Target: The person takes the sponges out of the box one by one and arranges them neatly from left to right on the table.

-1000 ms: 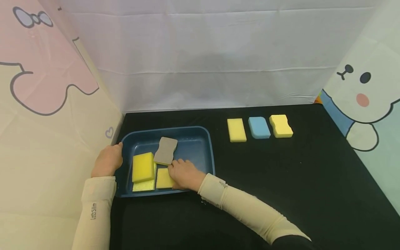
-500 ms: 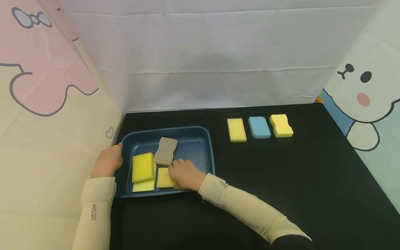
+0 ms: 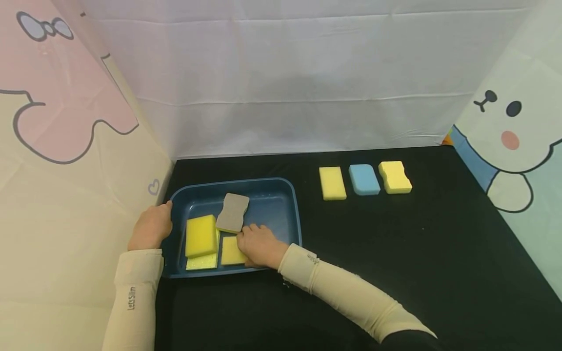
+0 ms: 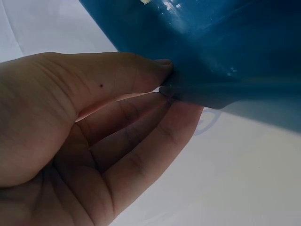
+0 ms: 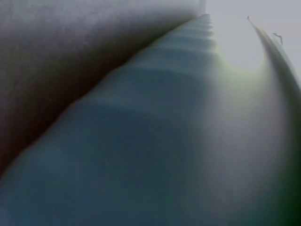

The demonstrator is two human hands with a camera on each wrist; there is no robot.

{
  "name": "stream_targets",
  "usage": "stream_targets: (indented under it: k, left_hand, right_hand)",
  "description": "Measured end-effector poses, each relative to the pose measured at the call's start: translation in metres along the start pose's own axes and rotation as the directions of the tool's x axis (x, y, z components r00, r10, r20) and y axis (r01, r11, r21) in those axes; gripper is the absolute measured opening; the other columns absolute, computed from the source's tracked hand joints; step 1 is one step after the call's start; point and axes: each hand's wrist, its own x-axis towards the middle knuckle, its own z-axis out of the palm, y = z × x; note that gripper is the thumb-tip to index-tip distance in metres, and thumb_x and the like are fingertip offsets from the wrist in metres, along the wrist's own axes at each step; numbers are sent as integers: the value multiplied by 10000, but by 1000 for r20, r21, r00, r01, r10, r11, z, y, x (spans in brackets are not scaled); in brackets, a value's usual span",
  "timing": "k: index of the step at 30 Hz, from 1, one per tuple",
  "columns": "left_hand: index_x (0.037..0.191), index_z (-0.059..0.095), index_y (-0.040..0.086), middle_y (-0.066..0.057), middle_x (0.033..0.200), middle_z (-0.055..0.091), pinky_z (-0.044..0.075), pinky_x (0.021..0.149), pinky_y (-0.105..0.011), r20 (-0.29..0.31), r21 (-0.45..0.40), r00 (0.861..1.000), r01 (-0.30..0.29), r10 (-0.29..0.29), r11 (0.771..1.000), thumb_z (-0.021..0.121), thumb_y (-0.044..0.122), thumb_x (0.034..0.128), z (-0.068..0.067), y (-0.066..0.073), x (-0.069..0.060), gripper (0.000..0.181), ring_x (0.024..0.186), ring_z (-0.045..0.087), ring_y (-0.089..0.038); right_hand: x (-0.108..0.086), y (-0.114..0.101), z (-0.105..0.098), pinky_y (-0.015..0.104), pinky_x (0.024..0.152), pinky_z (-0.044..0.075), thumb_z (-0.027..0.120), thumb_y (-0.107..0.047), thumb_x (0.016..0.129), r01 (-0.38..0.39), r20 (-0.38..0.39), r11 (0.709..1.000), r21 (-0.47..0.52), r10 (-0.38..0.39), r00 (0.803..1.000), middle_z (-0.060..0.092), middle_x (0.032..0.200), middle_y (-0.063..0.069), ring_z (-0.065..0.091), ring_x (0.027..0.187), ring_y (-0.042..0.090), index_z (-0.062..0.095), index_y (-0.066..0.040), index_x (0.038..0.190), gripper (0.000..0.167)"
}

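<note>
My left hand (image 3: pixel 151 225) pinches the left rim of a blue plastic tray (image 3: pixel 274 209) between thumb and fingers; the left wrist view shows this hand (image 4: pixel 108 122) close up on the tray's edge (image 4: pixel 244 89). Inside the tray, my right hand (image 3: pixel 261 246) holds a flat yellow sponge (image 3: pixel 231 251) by its right side, its fingertips partly hidden. A wavy grey-topped sponge (image 3: pixel 232 212) lies just behind. To the left, a thick yellow sponge (image 3: pixel 200 236) rests on a paler yellow one (image 3: pixel 202 262). The right wrist view is blurred and does not show the hand's grip.
Right of the tray, on the black table (image 3: pixel 373 253), lie a yellow rectangular sponge (image 3: pixel 332 183), a blue rounded sponge (image 3: pixel 364 179) and a yellow wavy-sided sponge (image 3: pixel 395 177) in a row. Printed cloth walls border the table on the left, back and right.
The flat yellow sponge under my right hand has shifted very slightly to the right, together with the hand. My left hand and the tray stay as they were.
</note>
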Motion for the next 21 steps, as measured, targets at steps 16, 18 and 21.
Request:
stream_targets:
  k: [16, 18, 21]
  left_hand:
    - [1385, 395, -211, -443, 1271, 495, 485, 889, -637, -9, 9, 1000, -12, 12, 1000, 512, -106, 928, 0, 2, -1, 483, 1003, 586, -545]
    - [1381, 399, -212, -443, 1268, 498, 487, 887, -635, -11, 10, 1000, -14, 14, 1000, 512, -107, 927, 0, 2, -1, 479, 995, 589, -540]
    - [1381, 395, -214, -444, 1274, 493, 492, 884, -631, -11, 7, 1000, -9, 9, 1000, 518, -111, 926, 0, 2, 0, 483, 961, 602, -508]
  right_hand:
    - [-27, 46, -40, 329, 804, 510, 785, -476, 815, 71, -37, 996, 55, -69, 997, 618, 1165, 40, 552, 997, 193, 601, -99, 1294, 637]
    - [-32, 53, -45, 341, 826, 509, 785, -461, 818, 78, -49, 995, 57, -76, 996, 619, 1166, 43, 553, 1010, 202, 598, -94, 1303, 637]
    - [-40, 64, -50, 353, 856, 509, 793, -459, 812, 95, -59, 994, 51, -92, 994, 611, 1169, 42, 558, 1031, 209, 585, -92, 1318, 659]
